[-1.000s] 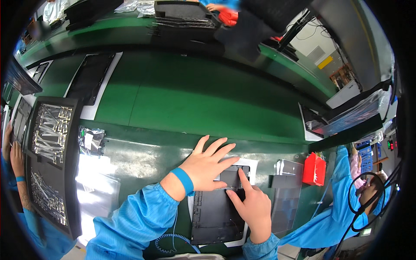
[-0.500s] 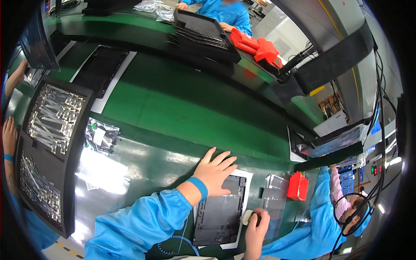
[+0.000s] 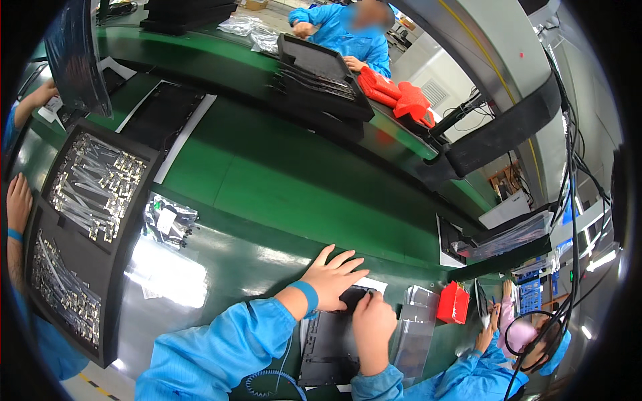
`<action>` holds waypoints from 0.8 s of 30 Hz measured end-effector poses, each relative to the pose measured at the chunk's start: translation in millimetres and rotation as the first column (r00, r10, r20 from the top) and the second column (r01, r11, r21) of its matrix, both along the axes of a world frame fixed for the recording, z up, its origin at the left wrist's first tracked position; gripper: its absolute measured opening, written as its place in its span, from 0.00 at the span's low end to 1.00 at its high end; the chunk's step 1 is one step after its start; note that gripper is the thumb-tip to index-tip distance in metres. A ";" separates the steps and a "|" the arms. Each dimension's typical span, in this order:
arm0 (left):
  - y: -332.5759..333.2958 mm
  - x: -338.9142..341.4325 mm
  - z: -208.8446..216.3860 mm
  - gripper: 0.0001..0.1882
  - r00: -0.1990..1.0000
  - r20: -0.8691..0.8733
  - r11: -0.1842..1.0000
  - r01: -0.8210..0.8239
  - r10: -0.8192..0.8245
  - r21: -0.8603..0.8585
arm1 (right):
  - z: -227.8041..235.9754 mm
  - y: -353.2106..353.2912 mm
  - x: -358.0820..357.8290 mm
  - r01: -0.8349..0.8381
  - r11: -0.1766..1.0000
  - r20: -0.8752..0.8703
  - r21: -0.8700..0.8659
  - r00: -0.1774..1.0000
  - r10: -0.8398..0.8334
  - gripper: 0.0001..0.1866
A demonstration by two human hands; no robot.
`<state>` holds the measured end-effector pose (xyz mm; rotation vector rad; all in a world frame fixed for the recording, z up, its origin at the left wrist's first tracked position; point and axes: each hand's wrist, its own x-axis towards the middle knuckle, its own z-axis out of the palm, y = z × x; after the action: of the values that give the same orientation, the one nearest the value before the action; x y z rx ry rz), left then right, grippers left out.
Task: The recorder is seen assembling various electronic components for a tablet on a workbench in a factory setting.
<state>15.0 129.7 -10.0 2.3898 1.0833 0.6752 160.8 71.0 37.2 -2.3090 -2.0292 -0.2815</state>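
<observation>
A flat black rectangular panel (image 3: 326,354), with small fittings along its edges, lies over a white sheet (image 3: 372,284) on the bench in front of me. My left hand (image 3: 330,282) rests at its far left corner, fingers spread and thumb lying on the panel. A blue band circles that wrist. Over the panel's right side, my right hand (image 3: 374,326) is closed with its knuckles up. A small dark tip shows at its fingers, but what it grips is mostly hidden.
Clear plastic sheets (image 3: 416,327) and a red bin (image 3: 453,303) stand right of the panel. A black foam tray (image 3: 70,250) of small circuit parts is at left, beside a bag of parts (image 3: 169,220). A coiled blue cord (image 3: 264,384) lies near me. Co-workers sit around.
My right hand has moved from beside the panel's right edge up and left onto it. The small pale-and-dark object it held is now hidden. My left hand stays spread at the corner.
</observation>
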 end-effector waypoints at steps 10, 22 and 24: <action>28.5 -19.2 -14.4 0.12 0.596 0.708 0.865 0.042 0.379 -0.499 | 5.0 -2.3 -28.6 -0.335 0.942 -0.411 -0.013 0.861 0.301 0.13; 20.8 -11.2 -4.9 0.04 0.946 0.289 0.982 -0.174 0.146 0.074 | -14.8 -16.1 -31.3 -0.557 0.826 -0.019 0.085 0.828 0.560 0.12; 18.2 -16.7 2.8 0.06 0.974 0.181 0.982 -0.156 0.135 0.106 | -11.1 -15.4 -29.0 -0.562 0.818 -0.118 0.120 0.810 0.574 0.09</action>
<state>-1.7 147.9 -7.2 2.3138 1.1808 1.0054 131.8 55.6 26.1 -1.5099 -2.4447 -0.1415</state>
